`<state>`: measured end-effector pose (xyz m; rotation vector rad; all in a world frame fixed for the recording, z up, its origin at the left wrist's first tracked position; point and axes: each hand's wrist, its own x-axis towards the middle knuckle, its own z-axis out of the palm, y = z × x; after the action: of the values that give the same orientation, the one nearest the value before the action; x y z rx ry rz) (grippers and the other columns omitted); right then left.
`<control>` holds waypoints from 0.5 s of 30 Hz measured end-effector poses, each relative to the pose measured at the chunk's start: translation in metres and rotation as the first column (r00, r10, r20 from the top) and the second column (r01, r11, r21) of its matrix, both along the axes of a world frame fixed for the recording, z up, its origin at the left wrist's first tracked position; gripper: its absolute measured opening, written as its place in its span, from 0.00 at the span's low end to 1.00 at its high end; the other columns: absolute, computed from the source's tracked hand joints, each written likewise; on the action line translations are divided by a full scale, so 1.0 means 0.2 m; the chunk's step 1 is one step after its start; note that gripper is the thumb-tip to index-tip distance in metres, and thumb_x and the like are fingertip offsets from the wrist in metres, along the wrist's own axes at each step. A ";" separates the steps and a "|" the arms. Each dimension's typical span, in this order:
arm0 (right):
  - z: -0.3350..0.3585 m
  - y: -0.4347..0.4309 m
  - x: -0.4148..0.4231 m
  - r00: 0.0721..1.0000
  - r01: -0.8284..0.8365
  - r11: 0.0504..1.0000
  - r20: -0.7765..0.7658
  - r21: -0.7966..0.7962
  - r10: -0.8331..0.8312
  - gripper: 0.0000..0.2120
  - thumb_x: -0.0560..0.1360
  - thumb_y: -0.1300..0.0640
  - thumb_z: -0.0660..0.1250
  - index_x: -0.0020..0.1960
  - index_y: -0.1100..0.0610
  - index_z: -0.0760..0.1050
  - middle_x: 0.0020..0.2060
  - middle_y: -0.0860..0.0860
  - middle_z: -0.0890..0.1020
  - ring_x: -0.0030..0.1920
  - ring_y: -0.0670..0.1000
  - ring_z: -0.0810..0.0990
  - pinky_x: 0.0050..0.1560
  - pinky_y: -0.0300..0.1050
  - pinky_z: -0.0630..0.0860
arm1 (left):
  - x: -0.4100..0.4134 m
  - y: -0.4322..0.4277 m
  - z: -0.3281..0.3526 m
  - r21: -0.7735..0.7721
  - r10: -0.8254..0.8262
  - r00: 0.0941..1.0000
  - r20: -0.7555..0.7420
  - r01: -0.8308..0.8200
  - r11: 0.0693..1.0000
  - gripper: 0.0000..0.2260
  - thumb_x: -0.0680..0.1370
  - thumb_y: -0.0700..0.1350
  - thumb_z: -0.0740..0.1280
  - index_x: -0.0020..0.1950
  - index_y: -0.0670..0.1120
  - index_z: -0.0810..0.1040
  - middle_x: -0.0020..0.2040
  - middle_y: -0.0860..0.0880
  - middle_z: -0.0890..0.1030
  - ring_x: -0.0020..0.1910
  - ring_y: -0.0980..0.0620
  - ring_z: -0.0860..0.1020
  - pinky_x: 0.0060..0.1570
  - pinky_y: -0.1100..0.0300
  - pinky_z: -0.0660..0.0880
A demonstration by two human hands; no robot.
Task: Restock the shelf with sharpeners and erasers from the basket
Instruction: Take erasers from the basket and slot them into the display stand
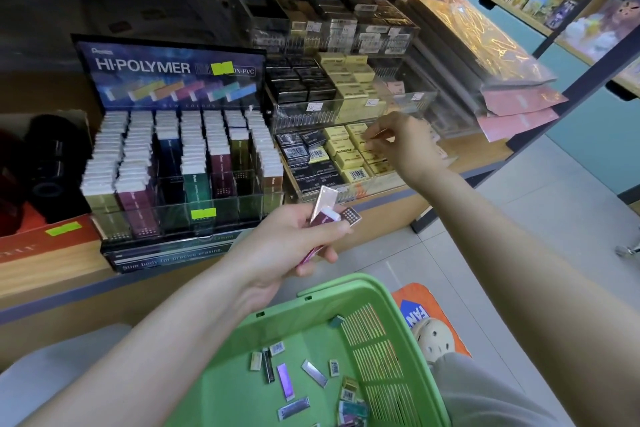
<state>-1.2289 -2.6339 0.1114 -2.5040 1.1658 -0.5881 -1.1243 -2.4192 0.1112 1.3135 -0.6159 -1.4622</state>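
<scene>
My left hand (298, 239) grips several slim erasers (325, 210) in pink and maroon sleeves, held above the green basket (322, 298). Loose erasers (287, 378) lie scattered on the basket's floor. My right hand (401, 142) reaches over the lowest clear acrylic tray (367, 191) and its fingertips pinch at a yellow boxed eraser (362, 142) among rows of yellow and black ones. Whether it holds that box is hard to tell. To the left stands the Hi-Polymer display (173, 166) with columns of slim erasers.
Upper acrylic tiers (346, 104) hold more black and yellow boxes. Shiny wrapped packets (478, 45) lie at the right of the shelf. A red box (45, 239) and black rolls (52, 163) sit left. A shoe (433, 340) and an orange mat (419, 302) are on the tiled floor.
</scene>
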 end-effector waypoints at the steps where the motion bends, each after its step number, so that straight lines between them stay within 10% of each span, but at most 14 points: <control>1: -0.01 -0.01 0.00 1.000 0.003 1.000 -0.021 -0.026 -0.004 0.05 0.71 0.64 0.71 0.43 0.55 0.80 0.45 0.51 0.81 0.46 0.52 0.79 0.51 0.52 0.77 | 0.00 0.00 0.00 -0.007 -0.005 1.000 0.006 0.005 1.000 0.08 0.76 0.39 0.67 0.54 0.39 0.77 0.35 0.51 0.80 0.25 0.60 0.71 0.18 0.70 0.58; 6: 0.02 0.12 -0.03 0.999 0.022 0.985 0.035 -0.172 -0.017 0.06 0.77 0.57 0.66 0.48 0.59 0.79 0.46 0.52 0.78 0.42 0.51 0.76 0.45 0.47 0.73 | -0.01 0.02 0.03 0.035 0.001 1.000 0.025 -0.002 0.999 0.08 0.81 0.45 0.62 0.51 0.41 0.76 0.30 0.48 0.74 0.19 0.59 0.65 0.19 0.69 0.56; 15: 0.18 0.62 -0.12 0.986 -0.134 0.830 -0.013 0.541 0.167 0.20 0.70 0.43 0.68 0.44 0.61 0.81 0.33 0.55 0.82 0.31 0.46 0.78 0.32 0.38 0.75 | 0.00 0.06 0.03 0.013 -0.026 0.993 0.116 0.025 1.000 0.08 0.80 0.37 0.60 0.56 0.45 0.75 0.37 0.49 0.76 0.23 0.61 0.71 0.25 0.68 0.69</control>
<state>-1.2530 -2.5102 0.1482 -2.1014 0.9695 -0.1112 -1.1250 -2.4074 0.1171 1.4116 -0.7033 -1.4193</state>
